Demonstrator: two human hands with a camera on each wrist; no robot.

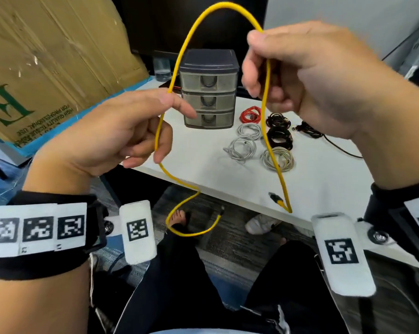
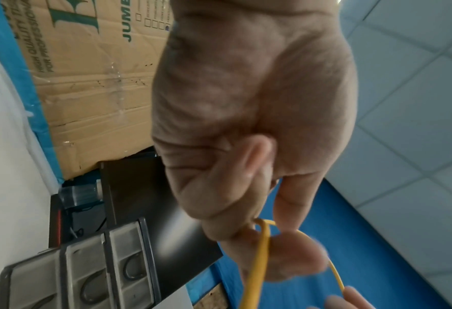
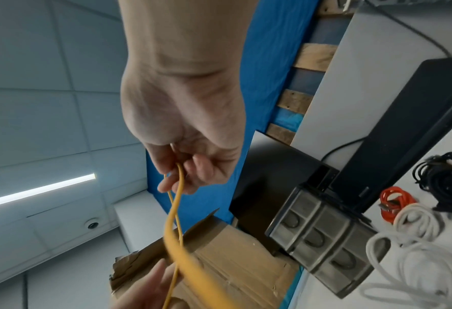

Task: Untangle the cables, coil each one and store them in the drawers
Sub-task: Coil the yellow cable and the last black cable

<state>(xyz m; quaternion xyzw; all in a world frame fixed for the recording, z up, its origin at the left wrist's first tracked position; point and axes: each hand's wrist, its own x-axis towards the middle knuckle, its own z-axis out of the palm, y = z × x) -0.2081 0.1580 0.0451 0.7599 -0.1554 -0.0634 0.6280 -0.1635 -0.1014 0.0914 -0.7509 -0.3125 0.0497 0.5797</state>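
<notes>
A yellow cable [image 1: 191, 32] arches in the air between both hands. My left hand [image 1: 131, 126] pinches it between thumb and forefinger, and the cable runs on down past the curled fingers to a loose end [image 1: 221, 209] below the table edge. My right hand [image 1: 283, 71] pinches the other side at the thumb tip, with the cable passing through its curled fingers; its plug [image 1: 276, 198] dangles near the table's front edge. A grey three-drawer unit [image 1: 209, 89] stands behind, all drawers closed. The left wrist view shows the yellow cable [image 2: 259, 261] under the fingers [image 2: 230, 200].
On the white table [image 1: 203, 150] lie coiled cables: a red one [image 1: 250, 114], white ones [image 1: 243, 145], black ones [image 1: 279, 131] and a pale one [image 1: 277, 159]. A cardboard box [image 1: 46, 68] leans at the left. A monitor [image 1: 191, 22] stands behind the drawers.
</notes>
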